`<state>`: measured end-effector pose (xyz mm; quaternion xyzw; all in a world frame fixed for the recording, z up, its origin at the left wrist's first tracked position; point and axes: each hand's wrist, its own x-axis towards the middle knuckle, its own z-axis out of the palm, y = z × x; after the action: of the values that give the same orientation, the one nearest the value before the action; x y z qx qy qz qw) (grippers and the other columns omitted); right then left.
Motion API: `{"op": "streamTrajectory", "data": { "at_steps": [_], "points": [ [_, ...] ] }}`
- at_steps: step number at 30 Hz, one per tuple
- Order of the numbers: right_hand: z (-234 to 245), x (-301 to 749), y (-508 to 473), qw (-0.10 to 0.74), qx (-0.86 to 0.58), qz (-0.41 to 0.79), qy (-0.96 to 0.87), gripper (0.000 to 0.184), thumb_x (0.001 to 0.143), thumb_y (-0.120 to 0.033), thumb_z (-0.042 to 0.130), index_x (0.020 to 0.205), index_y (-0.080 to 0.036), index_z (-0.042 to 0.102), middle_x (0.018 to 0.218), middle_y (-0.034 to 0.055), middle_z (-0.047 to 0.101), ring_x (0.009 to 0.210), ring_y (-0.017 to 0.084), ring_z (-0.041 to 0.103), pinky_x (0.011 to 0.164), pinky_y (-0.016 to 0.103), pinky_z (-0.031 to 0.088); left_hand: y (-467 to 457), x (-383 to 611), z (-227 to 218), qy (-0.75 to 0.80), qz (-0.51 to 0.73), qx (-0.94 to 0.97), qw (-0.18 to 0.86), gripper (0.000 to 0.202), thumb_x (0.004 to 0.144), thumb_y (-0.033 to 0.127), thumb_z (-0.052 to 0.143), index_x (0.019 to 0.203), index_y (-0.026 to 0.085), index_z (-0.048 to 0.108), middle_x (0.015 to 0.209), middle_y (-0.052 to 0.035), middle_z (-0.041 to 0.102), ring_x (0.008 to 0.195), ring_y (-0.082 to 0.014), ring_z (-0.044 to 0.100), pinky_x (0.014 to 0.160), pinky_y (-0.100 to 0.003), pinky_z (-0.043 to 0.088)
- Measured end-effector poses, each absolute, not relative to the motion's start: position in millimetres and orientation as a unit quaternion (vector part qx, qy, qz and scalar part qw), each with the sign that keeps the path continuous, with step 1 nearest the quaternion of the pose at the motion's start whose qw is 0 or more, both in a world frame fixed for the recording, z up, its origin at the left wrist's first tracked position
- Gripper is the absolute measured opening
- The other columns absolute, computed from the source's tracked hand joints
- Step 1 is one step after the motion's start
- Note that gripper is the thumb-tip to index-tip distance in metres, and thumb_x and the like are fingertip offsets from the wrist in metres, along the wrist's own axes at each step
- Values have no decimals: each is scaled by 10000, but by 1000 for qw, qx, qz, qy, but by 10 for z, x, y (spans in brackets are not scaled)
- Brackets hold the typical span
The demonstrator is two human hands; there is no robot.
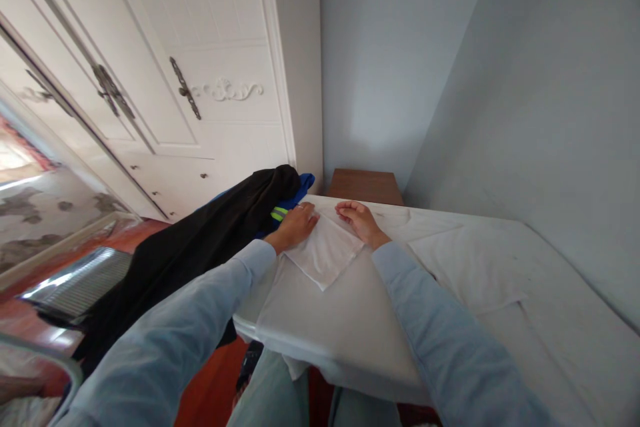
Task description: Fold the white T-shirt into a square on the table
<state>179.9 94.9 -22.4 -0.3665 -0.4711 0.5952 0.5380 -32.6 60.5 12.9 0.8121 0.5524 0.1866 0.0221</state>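
A small white cloth (327, 257) lies folded on a table (345, 323) spread with a white cover, one corner pointing toward me. At its far left edge rests my left hand (296, 225), fingers bent down onto the fabric and closed on it. My right hand (363, 221) is by the cloth's far right edge, fingers curled together in a pinch. Whatever is between those fingertips is too small to make out. Close to my left hand lies a dark garment (215, 233), with blue fabric and a yellow-green stripe (279, 213) beside it.
Another white cloth (465, 267) lies flat on the table's right side. Behind the table stands a brown wooden piece of furniture (365, 181), near the grey wall (385, 67). A white wardrobe (240, 27) rises at the left. A drying rack or grille (83, 280) is on the floor.
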Motion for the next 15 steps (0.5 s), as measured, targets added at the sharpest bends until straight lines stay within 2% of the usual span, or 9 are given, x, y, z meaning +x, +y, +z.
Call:
{"op": "streamTrajectory", "data": {
  "at_steps": [3, 7, 11, 15],
  "points": [
    [-244, 1796, 968, 539, -368, 588, -478, 242, 572, -301, 791, 788, -226, 713, 890, 39, 741, 890, 195, 649, 912, 369, 499, 280, -461, 78, 483, 158, 861, 31, 541, 988, 433, 462, 1408, 96, 516, 1520, -200, 497, 1440, -263, 453, 1205, -412, 379],
    [-257, 1792, 971, 535, -375, 572, -496, 229, 586, -300, 770, 792, -221, 711, 890, 45, 734, 871, 197, 639, 902, 374, 492, -183, -741, -32, 419, 118, 900, 29, 670, 1016, 531, 353, 1532, 103, 375, 1624, -193, 325, 1530, -257, 291, 1253, -434, 317],
    [-247, 1789, 957, 527, -391, 551, -516, 228, 587, -285, 765, 799, -211, 731, 866, 36, 732, 852, 194, 628, 893, 365, 479, -499, -951, -108, 431, 112, 895, 16, 666, 1018, 522, 370, 1559, 135, 337, 1640, -182, 274, 1542, -270, 235, 1247, -477, 326],
    [-225, 1781, 941, 520, -406, 535, -529, 201, 580, -284, 774, 764, -212, 739, 819, 10, 727, 816, 179, 612, 886, 354, 480, -602, -989, -134, 454, 110, 884, 12, 679, 1018, 532, 340, 1544, 103, 366, 1617, -202, 315, 1528, -286, 282, 1246, -519, 308]
  ]
}}
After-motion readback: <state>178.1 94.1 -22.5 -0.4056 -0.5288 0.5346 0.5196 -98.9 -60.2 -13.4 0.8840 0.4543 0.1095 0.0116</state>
